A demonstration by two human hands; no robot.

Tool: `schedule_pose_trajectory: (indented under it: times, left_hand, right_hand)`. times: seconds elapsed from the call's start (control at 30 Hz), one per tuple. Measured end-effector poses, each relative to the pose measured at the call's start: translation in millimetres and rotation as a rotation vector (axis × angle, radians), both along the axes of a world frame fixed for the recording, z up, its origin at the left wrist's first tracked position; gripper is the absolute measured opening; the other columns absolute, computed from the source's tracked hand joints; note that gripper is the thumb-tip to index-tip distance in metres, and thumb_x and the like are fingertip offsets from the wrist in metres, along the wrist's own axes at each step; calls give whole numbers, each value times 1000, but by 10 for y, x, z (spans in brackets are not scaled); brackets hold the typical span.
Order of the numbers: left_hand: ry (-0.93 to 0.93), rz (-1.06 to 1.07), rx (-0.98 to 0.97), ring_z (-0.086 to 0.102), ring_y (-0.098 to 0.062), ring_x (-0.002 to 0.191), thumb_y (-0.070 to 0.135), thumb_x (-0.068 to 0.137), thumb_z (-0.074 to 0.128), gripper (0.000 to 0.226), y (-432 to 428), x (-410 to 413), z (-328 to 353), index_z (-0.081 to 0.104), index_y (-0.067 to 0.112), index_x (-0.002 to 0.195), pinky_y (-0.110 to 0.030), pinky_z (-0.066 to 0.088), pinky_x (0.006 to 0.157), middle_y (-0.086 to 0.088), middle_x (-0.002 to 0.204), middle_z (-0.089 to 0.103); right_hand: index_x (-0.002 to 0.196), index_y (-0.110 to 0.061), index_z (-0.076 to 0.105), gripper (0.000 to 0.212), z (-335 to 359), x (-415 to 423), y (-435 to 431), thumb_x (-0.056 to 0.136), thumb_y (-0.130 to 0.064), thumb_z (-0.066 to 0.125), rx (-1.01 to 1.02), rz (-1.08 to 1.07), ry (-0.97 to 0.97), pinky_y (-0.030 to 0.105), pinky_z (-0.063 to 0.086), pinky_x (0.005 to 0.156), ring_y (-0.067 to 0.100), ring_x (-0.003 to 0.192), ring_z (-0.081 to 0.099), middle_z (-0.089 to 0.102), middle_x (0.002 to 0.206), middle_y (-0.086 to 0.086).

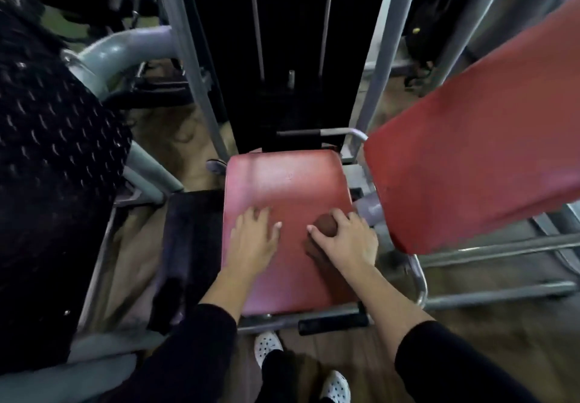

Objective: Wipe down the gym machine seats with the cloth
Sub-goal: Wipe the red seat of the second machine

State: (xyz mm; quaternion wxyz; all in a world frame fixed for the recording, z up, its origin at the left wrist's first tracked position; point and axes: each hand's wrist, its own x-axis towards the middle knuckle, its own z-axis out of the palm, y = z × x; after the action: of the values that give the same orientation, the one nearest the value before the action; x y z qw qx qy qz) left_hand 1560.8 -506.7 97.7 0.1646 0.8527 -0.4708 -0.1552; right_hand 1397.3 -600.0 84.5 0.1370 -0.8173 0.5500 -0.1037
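Observation:
A red padded seat (282, 182) of a gym machine lies flat below me in the middle of the view. My left hand (252, 241) rests flat on its left half, fingers spread, holding nothing. My right hand (345, 239) presses a bunched dark brown cloth (324, 226) onto the seat's right side, fingers wrapped over it. Most of the cloth is hidden under the hand. A second red pad (477, 151), the tilted backrest, rises at the right.
Grey steel frame tubes (194, 66) flank a dark weight stack (292, 57) behind the seat. A curved grey bar (125, 49) arcs at the left beside dark fabric (47, 151). A black-gripped handle (332, 324) sits at the seat's front. My white shoes (266, 344) stand on wooden floor.

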Motion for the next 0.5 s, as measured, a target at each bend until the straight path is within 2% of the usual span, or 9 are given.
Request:
schedule_pose_trajectory:
  times: [0.17, 0.37, 0.5]
  left_hand:
    - [-7, -75, 41, 31, -35, 132, 38, 97, 41, 49, -572, 427, -470, 38, 17, 140, -44, 33, 106, -17, 146, 33]
    - [-21, -136, 86, 29, -37, 134, 35, 94, 49, 47, -992, 707, -1080, 41, 15, 136, -52, 34, 104, -19, 144, 35]
    - [-5, -128, 137, 18, -37, 141, 33, 95, 45, 49, -1214, 832, -1466, 35, 18, 140, -53, 24, 112, -17, 151, 26]
  right_hand:
    - [99, -19, 66, 56, -486, 518, -489, 72, -68, 60, -18, -40, 2, 41, 47, 77, 36, 96, 58, 64, 97, 11]
    - [105, -25, 66, 53, -1034, 921, -987, 71, -66, 63, -25, -45, 27, 38, 47, 74, 35, 90, 59, 65, 92, 11]
    - [101, -23, 67, 52, -1420, 1110, -1341, 69, -65, 65, -66, -7, 55, 38, 46, 70, 35, 84, 59, 65, 87, 12]
